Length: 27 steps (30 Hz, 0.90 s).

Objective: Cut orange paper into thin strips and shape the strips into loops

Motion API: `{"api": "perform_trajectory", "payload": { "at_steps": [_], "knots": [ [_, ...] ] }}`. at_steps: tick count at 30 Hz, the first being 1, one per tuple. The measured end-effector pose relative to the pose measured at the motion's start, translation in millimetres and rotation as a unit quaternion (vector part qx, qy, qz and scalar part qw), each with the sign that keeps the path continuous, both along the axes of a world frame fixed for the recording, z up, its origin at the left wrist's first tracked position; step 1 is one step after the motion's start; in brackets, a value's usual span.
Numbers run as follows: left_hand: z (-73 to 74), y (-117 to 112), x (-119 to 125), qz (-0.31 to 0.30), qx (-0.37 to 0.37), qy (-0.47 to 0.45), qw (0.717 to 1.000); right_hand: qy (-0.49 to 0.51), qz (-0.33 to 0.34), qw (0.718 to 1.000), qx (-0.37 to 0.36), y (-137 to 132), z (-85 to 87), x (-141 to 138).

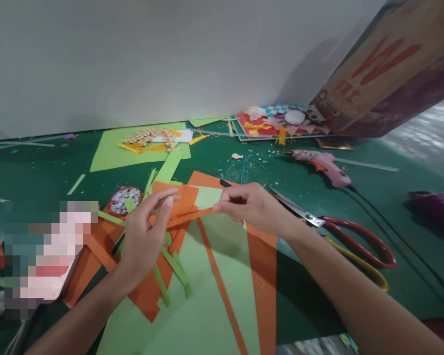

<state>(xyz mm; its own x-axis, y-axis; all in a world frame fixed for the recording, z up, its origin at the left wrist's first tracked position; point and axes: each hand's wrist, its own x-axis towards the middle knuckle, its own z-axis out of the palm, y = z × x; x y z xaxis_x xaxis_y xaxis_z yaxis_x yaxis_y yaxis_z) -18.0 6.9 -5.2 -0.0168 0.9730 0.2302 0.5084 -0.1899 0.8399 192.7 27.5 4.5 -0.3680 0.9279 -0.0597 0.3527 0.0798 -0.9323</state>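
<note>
Pinching a narrow orange strip (190, 215) at both ends: right hand (253, 207) closed on its right end between thumb and forefinger, left hand (144, 239) clamped on its left end, thumb above and fingers curled beneath. Held roughly level at the middle of the scene, just above a loose heap of orange pieces and thin green strips (173, 266). Lying beneath, toward the near edge: a large light-green sheet (207, 305), with a long orange strip (224, 291) running diagonally across it and an orange sheet (262, 276) along its right side. Just left of the left hand's fingertips, a round tub of googly eyes (125, 199). Right of the right wrist, red-handled scissors (355, 239), blades pointing left toward that hand, resting on the dark green mat (40, 167). Farther off and to the right, a pink glue gun (323, 165) with a black cord trailing nearward. At the far side, a woven orange-and-white piece (151, 138) on a second light-green sheet (107, 155); further right, a stack of paper crafts (281, 123) beside a tilted cardboard box (392, 74).
</note>
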Motion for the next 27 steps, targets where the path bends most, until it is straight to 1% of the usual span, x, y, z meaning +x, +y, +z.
{"api": "perform_trajectory", "payload": {
  "at_steps": [2,5,8,11,14,16,19,24,27],
  "knots": [
    [2.8,-1,1,-0.034,-0.016,0.003,0.999,-0.008,0.046,0.999,-0.020,-1,-0.1,0],
    [7.8,-3,4,-0.130,-0.093,-0.005,0.987,-0.019,0.102,0.994,-0.043,-3,0.0,-2],
    [11.4,-6,8,-0.220,-0.199,-0.030,0.954,-0.025,0.120,0.992,-0.039,-4,-0.5,-3],
    [11.6,-8,11,-0.277,-0.299,-0.108,0.907,-0.020,0.120,0.992,-0.037,-5,-1.0,-5],
    [9.5,-8,10,-0.278,-0.371,-0.199,0.863,-0.007,0.114,0.993,-0.043,-6,-0.9,-7],
    [8.3,-8,9,-0.270,-0.395,-0.229,0.848,0.003,0.108,0.993,-0.041,-7,-0.6,-9],
    [7.7,-8,9,-0.259,-0.413,-0.255,0.835,0.015,0.094,0.995,-0.041,-8,-0.7,-12],
    [6.6,-6,9,-0.261,-0.450,-0.297,0.801,0.027,0.071,0.997,-0.030,-9,-1.9,-14],
    [5.4,-5,9,-0.250,-0.445,-0.305,0.804,0.018,0.070,0.997,-0.032,-8,-1.4,-13]
  ]
}}
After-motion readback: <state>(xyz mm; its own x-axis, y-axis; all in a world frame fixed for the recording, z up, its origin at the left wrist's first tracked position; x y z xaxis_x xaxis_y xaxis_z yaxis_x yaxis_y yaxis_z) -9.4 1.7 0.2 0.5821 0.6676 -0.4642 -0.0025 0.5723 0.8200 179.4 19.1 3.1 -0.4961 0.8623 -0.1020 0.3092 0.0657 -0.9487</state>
